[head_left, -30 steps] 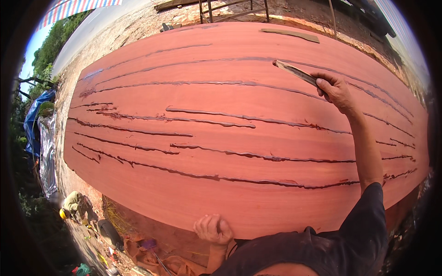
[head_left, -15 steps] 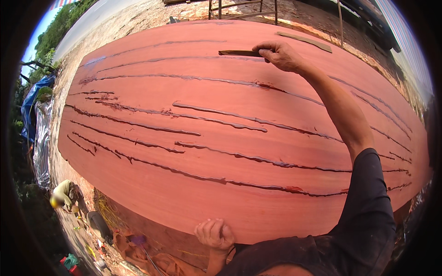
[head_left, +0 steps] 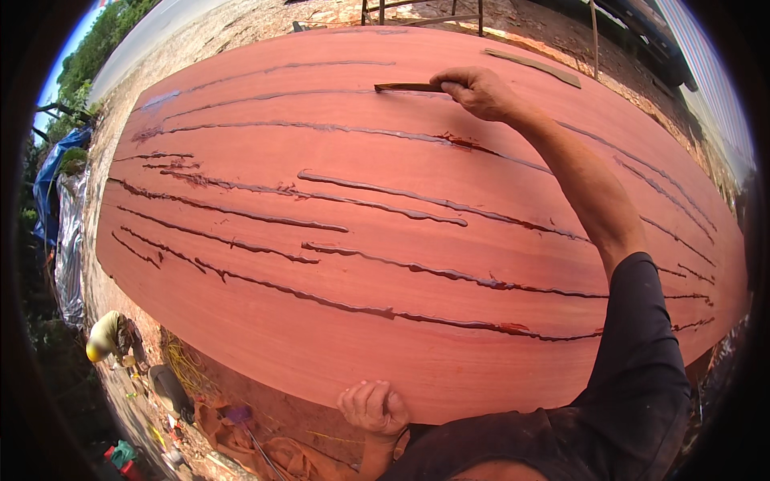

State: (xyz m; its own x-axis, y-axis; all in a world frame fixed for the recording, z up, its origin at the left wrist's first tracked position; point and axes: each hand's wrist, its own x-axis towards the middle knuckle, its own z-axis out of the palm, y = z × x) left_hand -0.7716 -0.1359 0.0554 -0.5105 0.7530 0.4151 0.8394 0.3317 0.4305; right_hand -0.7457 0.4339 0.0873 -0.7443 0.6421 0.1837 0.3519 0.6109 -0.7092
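Note:
A broad reddish wooden slab lies in front of me, crossed lengthwise by many raised dark, glossy lines of filler. My right hand is stretched over its far half, pinching one end of a thin flat stick. The stick points left, and its dark-smeared tip is at a far line of filler; whether it touches the wood I cannot tell. On the slab's near edge rests my left hand, its fingers curled in and nothing seen in them.
A brownish flat strip lies on the slab's far right. Beyond the far edge stands a metal frame. At the lower left, a person in a yellow hat bends over the ground. A brown cloth lies below the near edge.
My right hand and the stick have moved slightly left. The whole view has shifted a little. My left hand stays at the near edge.

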